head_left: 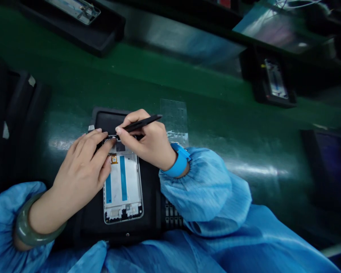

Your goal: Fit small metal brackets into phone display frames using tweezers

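An opened phone frame (132, 178), silver-rimmed with two blue strips and a small orange flex piece (114, 159), lies in a black tray (150, 201). Over its upper left part rests my left hand (83, 165), fingers stretched out. Their tips touch the frame near its top edge, with the thumb by its left side. My right hand (149, 140) is closed in a pen-like grip on a slim black tool (143, 123) above the frame's top end. The tool's working tip is hidden behind my fingers, so its exact kind does not show.
A clear plastic sheet with a grid of pockets (174, 117) lies on the green table (210, 110) beyond my right wrist. More phone frames sit in black trays at the back left (102, 41) and back right (258, 85). Black trays (22, 102) stand at left.
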`<state>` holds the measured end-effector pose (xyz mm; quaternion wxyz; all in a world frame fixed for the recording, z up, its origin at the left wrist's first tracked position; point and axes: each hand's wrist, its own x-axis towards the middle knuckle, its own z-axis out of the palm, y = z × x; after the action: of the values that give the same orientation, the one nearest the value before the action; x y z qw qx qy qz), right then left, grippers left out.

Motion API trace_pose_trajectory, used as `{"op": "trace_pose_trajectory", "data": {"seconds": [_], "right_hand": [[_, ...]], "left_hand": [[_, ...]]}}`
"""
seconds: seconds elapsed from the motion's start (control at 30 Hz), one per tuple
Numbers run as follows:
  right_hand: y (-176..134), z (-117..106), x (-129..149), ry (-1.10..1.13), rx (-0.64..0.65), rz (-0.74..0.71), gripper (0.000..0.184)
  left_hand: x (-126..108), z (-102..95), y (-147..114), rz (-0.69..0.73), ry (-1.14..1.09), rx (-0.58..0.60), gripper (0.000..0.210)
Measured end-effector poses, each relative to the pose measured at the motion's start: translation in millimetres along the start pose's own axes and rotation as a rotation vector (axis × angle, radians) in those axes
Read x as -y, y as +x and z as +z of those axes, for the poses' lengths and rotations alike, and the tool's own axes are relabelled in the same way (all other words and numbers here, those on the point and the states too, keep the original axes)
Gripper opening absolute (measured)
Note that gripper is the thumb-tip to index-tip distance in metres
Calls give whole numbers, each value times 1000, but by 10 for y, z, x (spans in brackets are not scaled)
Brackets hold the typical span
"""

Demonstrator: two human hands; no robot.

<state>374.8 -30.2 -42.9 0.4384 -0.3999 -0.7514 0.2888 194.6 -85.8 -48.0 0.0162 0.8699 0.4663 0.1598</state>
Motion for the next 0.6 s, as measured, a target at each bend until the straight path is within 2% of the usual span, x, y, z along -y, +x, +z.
{"op": "trace_pose_trajectory", "data": {"seconds": [0.33, 0.5, 0.6], "right_hand": [[3, 24, 19, -21, -7, 52, 6], [14, -7, -8, 31, -4, 49, 7], [9, -5, -8, -21, 16, 29, 5]], "left_hand": [[2, 8, 9, -5, 2, 4, 37], [-8, -3, 8, -9, 0, 10, 38], [-4, 4, 1, -1, 3, 5, 38]]}}
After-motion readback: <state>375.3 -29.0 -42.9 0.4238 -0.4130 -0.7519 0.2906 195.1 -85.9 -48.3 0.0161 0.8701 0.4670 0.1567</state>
